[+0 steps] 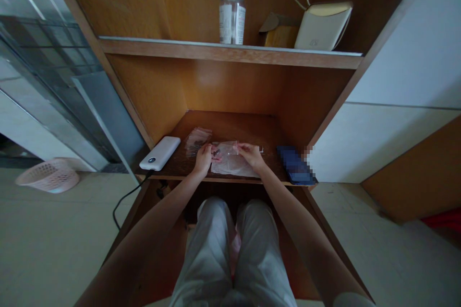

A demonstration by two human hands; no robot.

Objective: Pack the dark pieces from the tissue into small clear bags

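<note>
Over the brown lower shelf (230,122), my left hand (204,156) is closed at the left side of a clear plastic bag. A small dark piece (216,152) shows at its fingertips, too small to name. My right hand (251,153) pinches a small clear plastic bag (233,147) with a reddish top edge. Beneath both hands a larger clear plastic bag (230,167) lies flat on the shelf. Just behind my left hand is a pile of small clear zip bags (199,138), with dark bits visible in or under them.
A white power bank (162,152) with a black cable (124,196) lies at the left; a dark blue flat item (293,165) lies at the right. The upper shelf (230,51) holds a clear bottle (232,14), a small cardboard box (281,31) and a cream device (322,26) with a strap.
</note>
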